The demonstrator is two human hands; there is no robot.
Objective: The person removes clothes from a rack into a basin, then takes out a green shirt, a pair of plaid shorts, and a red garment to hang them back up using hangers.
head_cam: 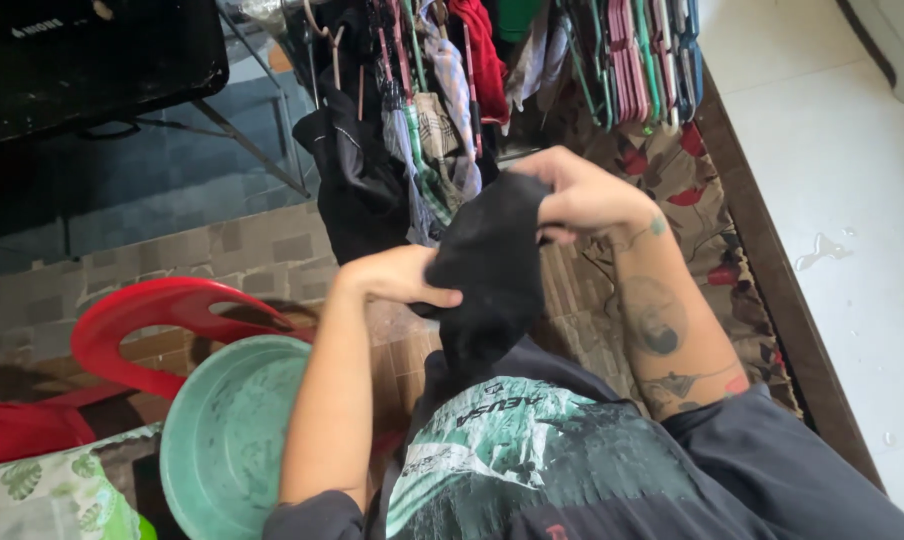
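Observation:
A black piece of cloth [487, 270], about the size of a sock or small garment, hangs in front of my chest. My left hand [397, 277] grips its lower left side, fingers closed around the fabric. My right hand [582, 195] pinches its upper right edge, higher and farther from me. The cloth droops down toward my dark printed shirt [512, 450]. Both forearms are bare.
A rack of hung clothes [422, 110] and coloured hangers [632, 60] stands just beyond my hands. A green plastic basin [222, 440] sits at lower left, beside a red plastic chair [152, 320]. A floral cloth [692, 190] lies to the right, next to white floor [842, 200].

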